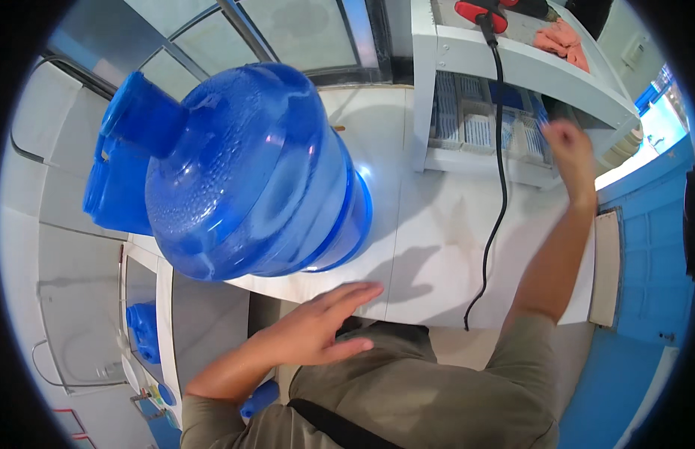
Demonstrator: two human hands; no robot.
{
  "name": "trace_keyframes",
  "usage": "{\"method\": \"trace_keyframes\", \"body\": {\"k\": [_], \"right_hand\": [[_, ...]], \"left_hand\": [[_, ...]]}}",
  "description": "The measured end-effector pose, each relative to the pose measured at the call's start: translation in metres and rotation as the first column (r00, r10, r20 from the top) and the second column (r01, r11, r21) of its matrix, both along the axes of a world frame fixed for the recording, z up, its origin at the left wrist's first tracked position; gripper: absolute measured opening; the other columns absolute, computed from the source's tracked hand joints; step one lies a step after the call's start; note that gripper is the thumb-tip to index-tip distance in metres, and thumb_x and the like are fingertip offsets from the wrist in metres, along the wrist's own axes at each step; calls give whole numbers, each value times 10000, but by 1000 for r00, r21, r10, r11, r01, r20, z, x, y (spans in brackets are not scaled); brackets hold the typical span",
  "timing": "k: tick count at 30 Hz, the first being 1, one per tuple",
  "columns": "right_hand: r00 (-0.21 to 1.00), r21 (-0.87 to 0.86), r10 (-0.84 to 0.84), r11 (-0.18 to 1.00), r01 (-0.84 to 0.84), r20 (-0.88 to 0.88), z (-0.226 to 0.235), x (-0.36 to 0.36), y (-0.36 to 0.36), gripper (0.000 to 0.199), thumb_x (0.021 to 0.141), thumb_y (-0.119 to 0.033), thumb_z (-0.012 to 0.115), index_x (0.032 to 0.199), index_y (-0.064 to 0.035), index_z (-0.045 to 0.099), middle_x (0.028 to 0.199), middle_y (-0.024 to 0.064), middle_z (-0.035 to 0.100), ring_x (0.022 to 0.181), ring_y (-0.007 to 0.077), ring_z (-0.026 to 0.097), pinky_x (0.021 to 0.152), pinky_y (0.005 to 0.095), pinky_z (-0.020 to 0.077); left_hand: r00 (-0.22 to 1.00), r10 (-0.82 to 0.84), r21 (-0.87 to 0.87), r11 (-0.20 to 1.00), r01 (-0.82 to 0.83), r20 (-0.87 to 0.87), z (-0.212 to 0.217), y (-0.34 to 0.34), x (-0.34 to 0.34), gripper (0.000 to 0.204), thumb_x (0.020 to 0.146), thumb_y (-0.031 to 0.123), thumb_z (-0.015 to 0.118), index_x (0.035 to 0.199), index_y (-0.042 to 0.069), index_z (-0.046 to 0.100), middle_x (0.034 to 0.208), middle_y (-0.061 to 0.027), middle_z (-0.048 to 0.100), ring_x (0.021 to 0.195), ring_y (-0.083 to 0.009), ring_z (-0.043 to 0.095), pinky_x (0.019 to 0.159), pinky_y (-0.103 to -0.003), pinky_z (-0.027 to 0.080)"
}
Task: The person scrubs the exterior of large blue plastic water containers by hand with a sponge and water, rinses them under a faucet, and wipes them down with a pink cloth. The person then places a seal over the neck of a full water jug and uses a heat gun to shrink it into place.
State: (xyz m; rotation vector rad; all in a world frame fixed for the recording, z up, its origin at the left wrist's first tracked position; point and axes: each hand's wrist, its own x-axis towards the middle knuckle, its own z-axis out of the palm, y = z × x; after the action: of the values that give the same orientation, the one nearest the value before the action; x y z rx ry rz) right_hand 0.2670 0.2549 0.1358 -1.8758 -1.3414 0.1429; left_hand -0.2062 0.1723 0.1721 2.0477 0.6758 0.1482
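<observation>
Far left, a blue plastic container [111, 191] sits behind the neck of the water bottle, partly hidden by it. Then the big one: a large blue water bottle [250, 172], see-through, with ribbed rings round its body and a dimpled patch on its shoulder. It wears a solid blue cap on its short neck, and that neck tips up and to the left. Its base rests on the white worktop [430, 247], close to the worktop's near left corner.

Below it the left hand [325, 325] lies open and flat, palm down, fingers stretched together and pointing right, over the near edge of the worktop just in front of the bottle. It holds nothing and does not touch the bottle.

Moving right, a black cable [499, 172] runs down from a red and black tool [486, 11] on top of a white shelf unit [512, 67], crosses the worktop and hangs off the front edge. Small boxes are lined up inside the shelf unit, and an orange cloth [564, 41] lies on top.

Far right, the right hand [568, 146] is raised at the shelf opening. It is blurred, so whether it grips anything cannot be told.
</observation>
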Motion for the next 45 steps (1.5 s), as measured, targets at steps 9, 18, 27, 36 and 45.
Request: {"method": "trace_keyframes", "body": {"k": [9,18,27,36,45], "right_hand": [[279,193,771,458,-868,-573,59,-198,-129,287,884,-295,763,840,-47,624,875,45,596,825,157,547,744,303,424],[375,487,575,817,-309,-727,37,-360,-146,220,951,-188,712,1033,-22,591,1002,0,634,903,73,548,825,239,438],[491,471,652,758,-452,-578,93,-415,-127,217,897,-137,762,1018,-19,626,965,32,680,915,101,610,807,270,479],[357,393,781,583,-711,-513,125,-403,-111,234,834,-159,812,874,-40,614,1033,80,565,982,168,532,890,322,416],[64,288,862,237,-928,-503,172,-367,-51,349,896,-366,751,895,-43,619,891,15,547,753,124,523,706,258,439]], "left_hand": [[927,-58,198,980,-18,371,29,23,11,749,811,74,818,1417,0,385,1296,-139,568,1177,-205,568,971,-356,477],[649,176,-99,983,-154,740,20,13,-79,396,880,112,775,1158,35,504,993,-40,602,823,-56,582,718,-240,493],[702,110,-211,976,59,704,63,31,-118,407,1039,224,544,1390,38,456,1214,-73,533,1065,-124,537,933,-296,457],[567,-300,373,928,-15,767,79,52,-138,301,809,89,787,997,52,556,1071,-110,585,975,-224,581,878,-327,455],[736,-176,-329,810,485,653,127,110,-145,459,905,360,734,1141,13,550,1013,-6,611,898,-79,552,769,-228,430]]}}
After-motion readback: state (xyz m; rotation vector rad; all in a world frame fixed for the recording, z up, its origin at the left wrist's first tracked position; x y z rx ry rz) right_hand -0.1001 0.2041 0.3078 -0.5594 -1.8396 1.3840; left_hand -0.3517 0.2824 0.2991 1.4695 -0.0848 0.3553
